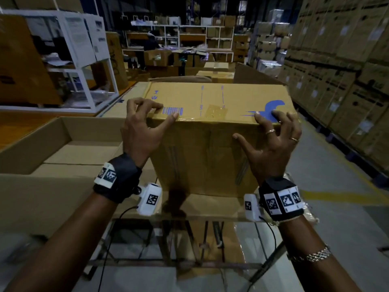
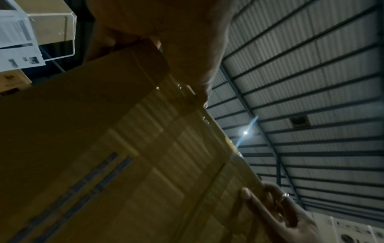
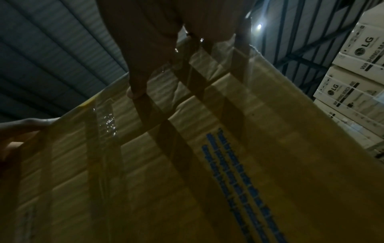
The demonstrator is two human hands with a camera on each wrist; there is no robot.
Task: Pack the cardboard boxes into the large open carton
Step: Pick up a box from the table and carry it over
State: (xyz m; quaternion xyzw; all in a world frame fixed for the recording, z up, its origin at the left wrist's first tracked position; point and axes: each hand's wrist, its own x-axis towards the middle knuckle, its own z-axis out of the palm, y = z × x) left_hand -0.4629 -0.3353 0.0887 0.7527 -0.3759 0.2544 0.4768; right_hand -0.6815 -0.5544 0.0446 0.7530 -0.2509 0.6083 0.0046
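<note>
Because the cardboard box (image 1: 214, 131) is wide and stands tall on the cardboard-covered rack (image 1: 210, 204) straight ahead of the person, both hands sit up at its near top edge, one toward each corner. The left hand (image 1: 141, 131) hooks its fingers over the top face beside the printed barcode (image 1: 172, 111), with the thumb stretched along the taped edge. The right hand (image 1: 271, 144) does the same near the blue logo (image 1: 271, 109): fingertips curl onto the top while the thumb presses the near face. The hands are well apart, each bent over the same edge, which looks like a hold for tipping or dragging the box toward the body, not lifting it from below. Both wrist views agree, showing fingers bent over the box's taped rim (image 2: 187, 92) with the near face filling the picture.

Just left of the left hand lies the large open carton (image 1: 33, 144), its flaps up and a layer of flat boxes (image 1: 84, 152) already visible inside. Its mouth is lower than the hands, so the gripped box would probably need to swing left and down. That the box stands right beside the carton's near wall suits a short transfer.

Further out, beyond the hands, more cartons (image 1: 214, 69) sit behind the box; stacked appliance boxes (image 1: 341, 70) rise to the right of the right hand and a white shelf frame (image 1: 88, 66) stands off to the left.
</note>
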